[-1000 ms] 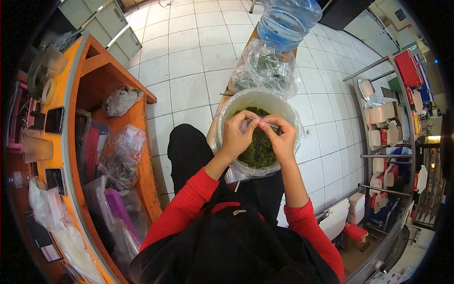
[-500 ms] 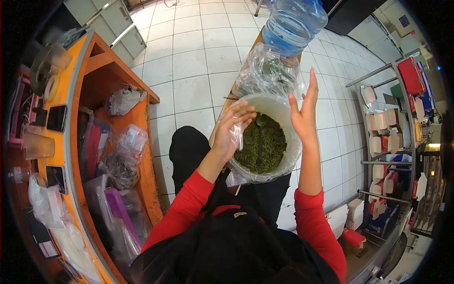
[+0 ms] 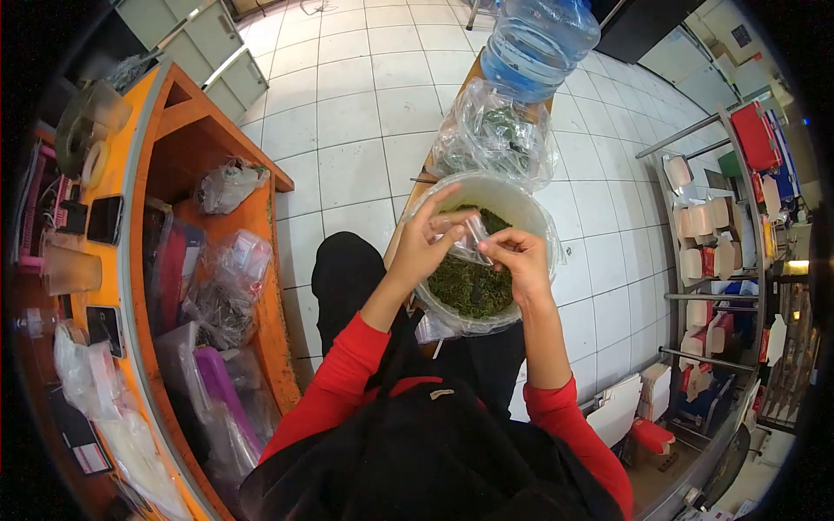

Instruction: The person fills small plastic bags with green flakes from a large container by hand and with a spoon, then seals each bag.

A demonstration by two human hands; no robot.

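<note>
Both hands are over a plastic-lined tub [image 3: 519,193] of chopped green leafy stuff [image 3: 469,300]. A small clear plastic bag [image 3: 475,230] stretches between them. My left hand [image 3: 424,241] pinches one side of it between thumb and forefinger. The thumb and fingertips of my right hand [image 3: 523,262] close on its other side. The spoon in the tub is mostly hidden behind the hands and bag.
A clear bag of green leaves [image 3: 495,139] and a big blue water bottle [image 3: 539,52] stand on the wooden bench beyond the tub. An orange shelf unit [image 3: 261,304] with plastic bags is at left, a metal rack [image 3: 712,300] with boxes at right.
My right hand has come left and down from its raised, open pose and now pinches the bag. The bag has moved from my left palm to between the fingers of both hands.
</note>
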